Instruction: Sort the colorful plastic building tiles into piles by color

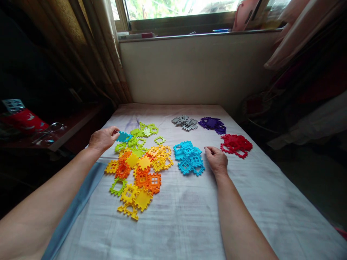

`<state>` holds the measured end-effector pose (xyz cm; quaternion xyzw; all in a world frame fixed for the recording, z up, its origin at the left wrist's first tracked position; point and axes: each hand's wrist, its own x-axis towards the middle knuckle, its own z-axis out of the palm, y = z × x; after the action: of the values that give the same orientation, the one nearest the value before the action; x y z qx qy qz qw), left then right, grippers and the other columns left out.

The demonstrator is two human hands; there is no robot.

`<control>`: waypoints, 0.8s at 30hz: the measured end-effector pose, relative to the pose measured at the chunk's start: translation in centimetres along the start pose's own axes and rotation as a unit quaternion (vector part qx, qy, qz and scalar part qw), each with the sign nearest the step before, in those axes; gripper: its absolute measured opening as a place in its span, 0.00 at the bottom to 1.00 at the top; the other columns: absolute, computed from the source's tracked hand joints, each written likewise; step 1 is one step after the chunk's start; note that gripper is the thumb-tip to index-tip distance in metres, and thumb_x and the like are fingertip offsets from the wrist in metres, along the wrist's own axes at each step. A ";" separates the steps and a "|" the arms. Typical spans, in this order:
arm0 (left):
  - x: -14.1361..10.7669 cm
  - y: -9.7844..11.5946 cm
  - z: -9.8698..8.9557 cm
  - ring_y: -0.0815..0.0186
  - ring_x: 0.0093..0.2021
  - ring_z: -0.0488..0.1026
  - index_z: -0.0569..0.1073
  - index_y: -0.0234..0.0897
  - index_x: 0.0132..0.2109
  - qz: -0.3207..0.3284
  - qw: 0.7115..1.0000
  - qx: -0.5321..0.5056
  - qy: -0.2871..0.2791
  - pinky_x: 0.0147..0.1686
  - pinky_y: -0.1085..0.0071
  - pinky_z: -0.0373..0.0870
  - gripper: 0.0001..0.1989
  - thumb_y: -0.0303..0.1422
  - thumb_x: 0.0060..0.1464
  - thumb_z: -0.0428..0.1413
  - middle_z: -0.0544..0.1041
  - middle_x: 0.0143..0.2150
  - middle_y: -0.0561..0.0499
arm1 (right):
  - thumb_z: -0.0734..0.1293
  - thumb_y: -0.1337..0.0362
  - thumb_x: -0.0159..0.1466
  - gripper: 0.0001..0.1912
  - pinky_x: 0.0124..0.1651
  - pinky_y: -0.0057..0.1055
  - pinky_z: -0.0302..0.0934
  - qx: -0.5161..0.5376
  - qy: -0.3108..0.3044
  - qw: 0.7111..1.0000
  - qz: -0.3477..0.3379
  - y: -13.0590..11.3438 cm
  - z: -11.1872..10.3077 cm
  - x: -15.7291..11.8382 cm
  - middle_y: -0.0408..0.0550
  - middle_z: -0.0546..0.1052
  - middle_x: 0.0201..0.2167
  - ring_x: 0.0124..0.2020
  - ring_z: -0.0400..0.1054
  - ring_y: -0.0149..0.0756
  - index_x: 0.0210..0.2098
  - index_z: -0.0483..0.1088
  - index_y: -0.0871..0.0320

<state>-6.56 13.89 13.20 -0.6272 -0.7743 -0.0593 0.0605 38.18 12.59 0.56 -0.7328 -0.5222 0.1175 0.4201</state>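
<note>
In front of you, the table covered with a pale, wrinkled cloth [184, 216] carries six heaps' worth of colours. The largest spread, of yellow and orange plastic pieces with notched edges [144, 163], lies left of centre. Against its far side sits a heap of lime-green notched plastic pieces [134, 142]; to its right is a compact heap of bright-blue notched plastic pieces [189, 159]. Farther right lie red notched plastic pieces [237, 144], then, toward the wall, dark-purple ones [213, 124] and grey ones [185, 122]. Your left hand [103, 139] pinches a blue, toothed plastic square [124, 136] at the left edge of the green heap. Your right hand [217, 159] is just beside the blue heap, fingers curled in; you cannot tell whether anything is inside. A single lime-green square frame [113, 186] lies at the spread's near left; a smaller-looking green frame [163, 139] rests right of the green heap.
</note>
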 end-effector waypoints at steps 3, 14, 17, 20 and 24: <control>-1.0 2.0 -0.7 0.55 0.48 0.76 0.76 0.43 0.51 0.020 0.995 -0.043 0.087 0.45 0.66 0.68 0.18 0.42 0.59 0.49 0.81 0.47 0.48 | 0.61 0.50 0.56 0.20 0.35 0.34 0.61 0.001 -0.002 1.000 -0.002 0.0 0.0 0.0 0.50 0.83 0.34 0.32 0.73 0.41 0.32 0.81 0.53; -5.4 17.6 3.8 0.67 0.34 0.76 0.78 0.38 0.43 0.193 0.850 -0.480 -0.103 0.35 0.71 0.72 0.14 0.41 0.53 0.58 0.81 0.35 0.49 | 0.61 0.50 0.57 0.20 0.36 0.32 0.62 0.012 -0.005 1.000 -0.019 0.3 0.1 0.1 0.49 0.83 0.35 0.32 0.73 0.40 0.33 0.81 0.53; -5.7 20.5 5.7 0.67 0.33 0.76 0.78 0.39 0.40 0.172 0.830 -0.512 -0.139 0.33 0.71 0.72 0.11 0.40 0.51 0.60 0.81 0.34 0.49 | 0.61 0.50 0.58 0.20 0.37 0.33 0.62 0.010 -0.009 1.000 -0.016 0.4 0.1 0.2 0.49 0.83 0.35 0.32 0.72 0.40 0.34 0.81 0.53; -5.6 22.4 6.6 0.66 0.35 0.77 0.78 0.39 0.41 0.159 0.821 -0.526 -0.153 0.35 0.71 0.73 0.11 0.38 0.52 0.59 0.81 0.36 0.48 | 0.61 0.51 0.58 0.19 0.37 0.33 0.63 0.005 -0.012 1.000 -0.010 0.4 0.1 0.2 0.49 0.83 0.35 0.33 0.73 0.40 0.34 0.81 0.53; -5.5 23.5 6.5 0.64 0.40 0.77 0.79 0.41 0.42 0.186 0.844 -0.486 -0.128 0.44 0.68 0.73 0.10 0.36 0.52 0.60 0.82 0.39 0.49 | 0.61 0.51 0.58 0.19 0.37 0.33 0.63 0.007 -0.006 1.000 -0.013 0.3 0.2 0.1 0.49 0.83 0.35 0.33 0.73 0.40 0.34 0.80 0.52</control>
<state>17.43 14.57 6.25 -0.7104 -0.5158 -0.3353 -0.3420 38.32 12.73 0.27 -0.7222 -0.5336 0.1194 0.4236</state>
